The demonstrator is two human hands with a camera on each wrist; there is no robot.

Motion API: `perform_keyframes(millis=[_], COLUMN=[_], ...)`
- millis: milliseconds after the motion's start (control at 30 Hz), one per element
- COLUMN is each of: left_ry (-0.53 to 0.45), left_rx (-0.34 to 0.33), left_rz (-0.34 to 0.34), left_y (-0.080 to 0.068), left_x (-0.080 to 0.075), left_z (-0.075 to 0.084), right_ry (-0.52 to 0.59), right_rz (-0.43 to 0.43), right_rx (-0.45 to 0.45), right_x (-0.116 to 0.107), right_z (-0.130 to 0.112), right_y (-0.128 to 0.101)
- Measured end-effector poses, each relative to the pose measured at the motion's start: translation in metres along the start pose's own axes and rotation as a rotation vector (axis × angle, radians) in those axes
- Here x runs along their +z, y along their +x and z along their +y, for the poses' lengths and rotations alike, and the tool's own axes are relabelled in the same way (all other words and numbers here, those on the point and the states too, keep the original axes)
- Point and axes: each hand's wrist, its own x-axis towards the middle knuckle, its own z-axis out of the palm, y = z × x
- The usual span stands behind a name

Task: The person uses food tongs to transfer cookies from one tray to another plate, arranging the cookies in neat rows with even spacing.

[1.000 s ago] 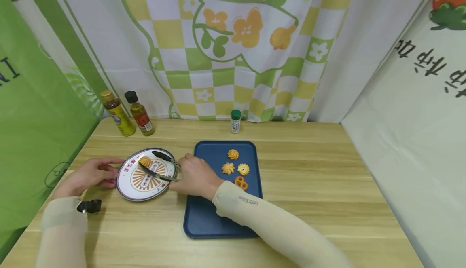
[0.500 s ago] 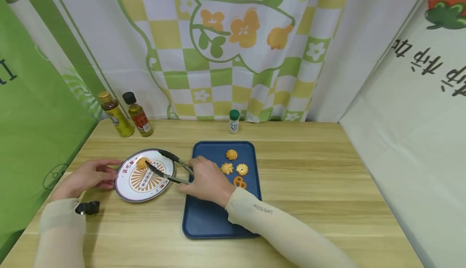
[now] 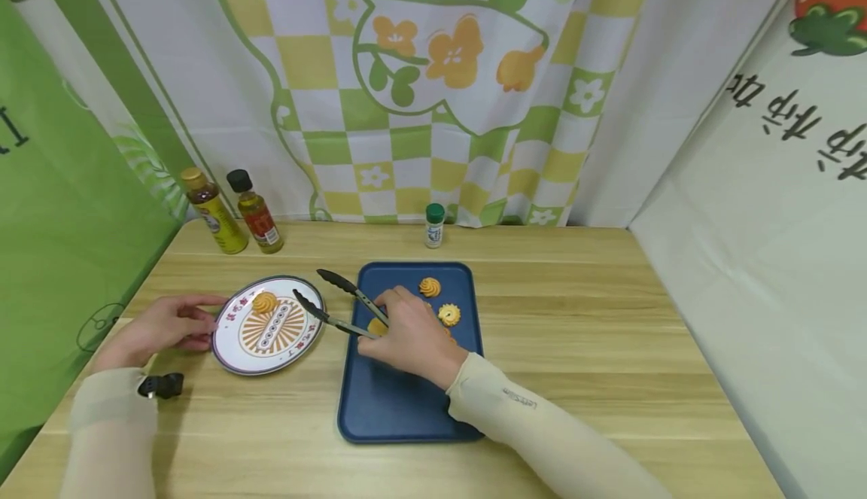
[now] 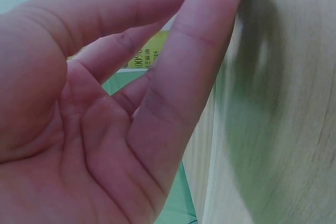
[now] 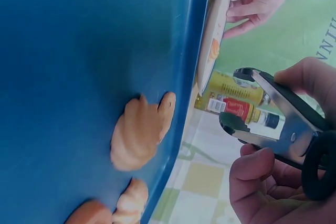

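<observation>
My left hand (image 3: 162, 330) pinches the left rim of a patterned round plate (image 3: 298, 342), seen close up in the left wrist view (image 4: 105, 103). One swirl cookie (image 3: 264, 302) lies on the plate. My right hand (image 3: 406, 337) grips black-tipped metal tongs (image 3: 339, 303) over the left part of a blue tray (image 3: 400, 401). The tongs point left toward the plate with their tips apart and empty. On the tray lie cookies (image 3: 430, 287) (image 3: 449, 314); another is partly hidden by my hand. In the right wrist view the tongs (image 5: 283, 124) hang above a cookie (image 5: 139, 135).
Two oil bottles (image 3: 210, 220) (image 3: 254, 213) stand at the back left of the wooden table. A small green-capped jar (image 3: 434, 226) stands behind the tray. Curtains close in the back and both sides. Bare wood lies right of the tray.
My right hand has drawn the tongs rightward off the plate to above the tray. The cookie stays on the plate. The left hand has kept its place.
</observation>
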Motion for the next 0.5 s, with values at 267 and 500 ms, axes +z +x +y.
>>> perform_keyframes(millis=[267,500], left_ry=[0.002,-0.011], left_rx=[-0.013,-0.007], left_rz=[0.003,0.0], left_y=[-0.001,-0.001], left_x=[0.0,0.001], left_z=[0.002,0.002], right_ry=[0.041,0.029], right_rz=[-0.008,0.037], right_rx=[0.065,0.113], right_x=[-0.016,-0.03], right_z=[0.017,0.039], right_y=[-0.018,-0.033])
